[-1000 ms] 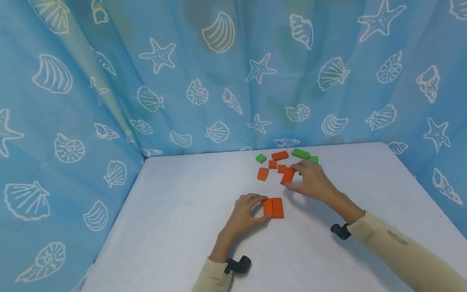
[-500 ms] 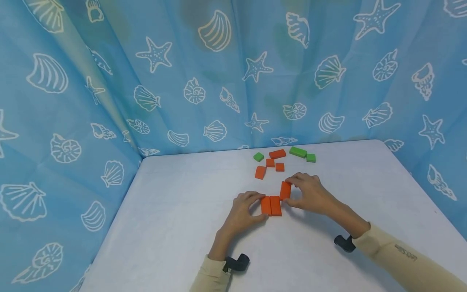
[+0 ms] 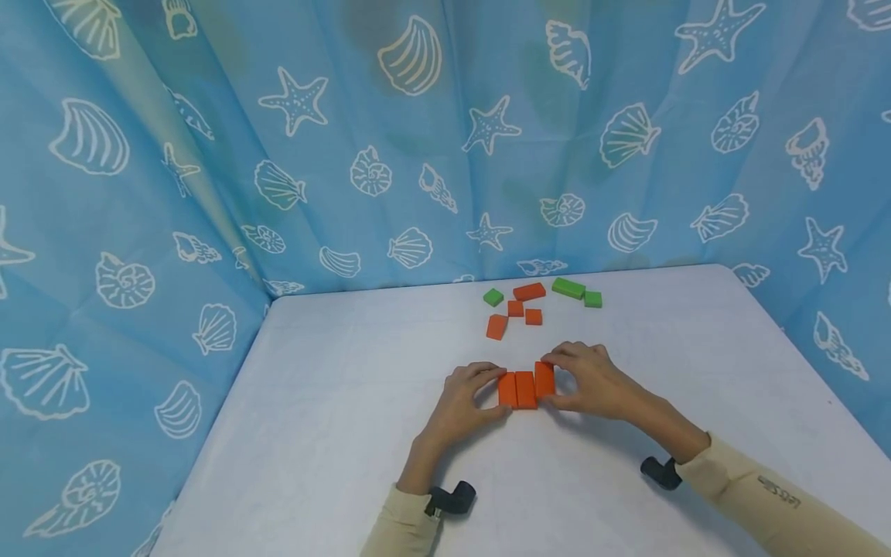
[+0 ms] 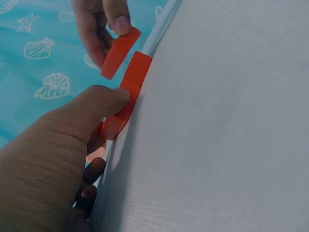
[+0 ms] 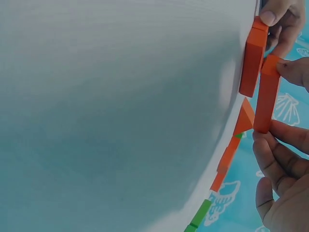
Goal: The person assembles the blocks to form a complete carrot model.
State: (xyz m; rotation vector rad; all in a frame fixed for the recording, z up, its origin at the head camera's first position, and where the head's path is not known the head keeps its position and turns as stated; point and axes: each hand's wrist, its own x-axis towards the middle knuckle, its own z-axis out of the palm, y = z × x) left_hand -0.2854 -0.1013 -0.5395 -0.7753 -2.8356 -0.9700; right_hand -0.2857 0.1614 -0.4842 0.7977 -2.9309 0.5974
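Note:
Two orange rectangular blocks lie side by side on the white table point(image 3: 334, 449). My left hand point(image 3: 459, 402) pinches the left block point(image 3: 507, 391) by its near and far ends, thumb nearest me. The middle block point(image 3: 525, 390) stands against its right side. A third orange block point(image 3: 545, 380) is held between the thumb and fingers of my right hand point(image 3: 592, 383). Both wrist views show this held block point(image 4: 119, 52) raised above the table, close to the right of the pair. In the right wrist view, the middle block point(image 5: 252, 60) hides most of the left one.
Further back lie several small blocks: an orange slanted one point(image 3: 497, 326), two small orange ones, a long orange one point(image 3: 529, 292), a green long block point(image 3: 568, 288) and two small green pieces. A blue shell-print curtain point(image 3: 411, 186) hangs behind the table and along its left.
My right hand has carried the third orange block from the far group toward me, to the right side of the pair. The left hand has stayed on the left block.

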